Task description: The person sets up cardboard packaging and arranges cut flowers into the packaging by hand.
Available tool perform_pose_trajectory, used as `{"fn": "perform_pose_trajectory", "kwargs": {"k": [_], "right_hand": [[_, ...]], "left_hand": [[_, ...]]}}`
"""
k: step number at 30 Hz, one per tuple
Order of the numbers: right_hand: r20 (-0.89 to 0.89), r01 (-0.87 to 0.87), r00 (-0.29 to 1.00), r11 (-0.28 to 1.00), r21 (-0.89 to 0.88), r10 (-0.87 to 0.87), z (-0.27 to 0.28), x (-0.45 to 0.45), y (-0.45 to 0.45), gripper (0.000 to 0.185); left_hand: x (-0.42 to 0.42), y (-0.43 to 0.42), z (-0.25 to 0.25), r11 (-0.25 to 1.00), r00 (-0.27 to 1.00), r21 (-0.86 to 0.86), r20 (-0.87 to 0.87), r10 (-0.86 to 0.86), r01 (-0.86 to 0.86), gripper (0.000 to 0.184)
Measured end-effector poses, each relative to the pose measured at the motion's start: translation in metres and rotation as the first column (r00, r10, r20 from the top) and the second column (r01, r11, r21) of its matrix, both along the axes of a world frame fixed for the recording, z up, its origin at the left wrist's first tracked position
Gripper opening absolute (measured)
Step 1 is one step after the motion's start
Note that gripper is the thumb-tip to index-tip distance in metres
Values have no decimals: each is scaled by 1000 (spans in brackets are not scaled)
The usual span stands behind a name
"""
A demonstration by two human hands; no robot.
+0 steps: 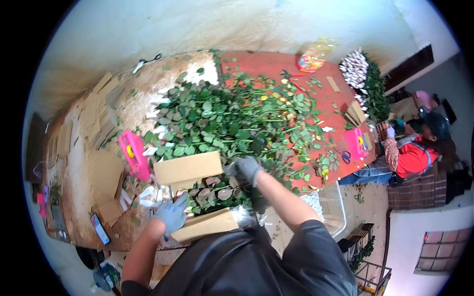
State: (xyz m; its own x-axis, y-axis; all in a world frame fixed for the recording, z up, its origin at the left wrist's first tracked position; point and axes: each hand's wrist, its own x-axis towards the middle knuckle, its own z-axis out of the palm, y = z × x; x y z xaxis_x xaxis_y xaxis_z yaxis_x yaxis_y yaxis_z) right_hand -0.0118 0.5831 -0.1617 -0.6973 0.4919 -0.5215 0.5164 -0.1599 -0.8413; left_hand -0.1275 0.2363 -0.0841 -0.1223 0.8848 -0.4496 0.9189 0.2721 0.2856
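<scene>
Directly in front of me lies a bunch of leafy flower stems (224, 192) between folded cardboard pieces. One cardboard flap (188, 168) stands on its far side, another (210, 226) on the near side against my body. My left hand (173, 214), in a grey glove, is at the bunch's left end, its fingers stretched beside the flower heads and the near cardboard. At the far flap's right edge, my grey-gloved right hand (247, 170) is curled over the stems; what its fingers hold is hidden. Clear plastic (243, 216) shows at the near flap's right end.
A large pile of leafy stems (232, 113) covers the table's middle. Pink tape dispensers (134, 155) (355, 144), scissors (344, 156), a phone (99, 229) and cardboard stacks (101, 116) lie around it. A white crate (328, 209) stands at right; a person in red (412, 158) works beyond.
</scene>
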Motion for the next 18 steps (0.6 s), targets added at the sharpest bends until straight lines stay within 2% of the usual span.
{"fn": "perform_pose_trajectory", "kwargs": {"k": [2,4,5,6,9,10,11,13,16,17,18], "right_hand": [[44,329,944,942,-67,-326,-14,-22,-7,29],[-19,360,933,933,31,-359,-5,-37,-10,35],[27,321,946,944,78,-324,13,-45,-9,36],[-2,298,955,954,25,-298,18,-52,-6,32],[77,328,934,922,207,-349,21,-83,2,27],[142,485,846,853,192,-513,30,-91,-4,31],[146,530,815,823,207,-561,15,-99,-4,30],[112,573,785,783,241,-609,-32,-115,-9,30],[52,579,777,744,333,-628,-106,-147,-5,28],[41,570,778,731,376,-628,-130,-163,-4,25],[-34,706,696,674,218,-717,-78,-159,-8,22]], "left_hand": [[3,7,17,991,993,-98,70,94,-87,48],[4,0,11,992,990,-70,89,109,-103,46],[3,-8,-1,993,988,-32,100,115,-112,46],[0,-10,-13,994,988,16,115,105,-108,46],[-5,-10,-24,994,999,105,36,3,-6,50],[-6,-10,-24,997,998,66,53,33,-36,51],[-5,-6,-19,996,999,89,50,1,-5,51],[-3,-3,-7,996,994,36,78,75,-78,51],[-4,0,-3,996,992,33,104,75,-79,49],[-2,4,5,993,982,-24,148,117,-115,47],[-2,7,8,994,984,-19,146,105,-104,47]]}}
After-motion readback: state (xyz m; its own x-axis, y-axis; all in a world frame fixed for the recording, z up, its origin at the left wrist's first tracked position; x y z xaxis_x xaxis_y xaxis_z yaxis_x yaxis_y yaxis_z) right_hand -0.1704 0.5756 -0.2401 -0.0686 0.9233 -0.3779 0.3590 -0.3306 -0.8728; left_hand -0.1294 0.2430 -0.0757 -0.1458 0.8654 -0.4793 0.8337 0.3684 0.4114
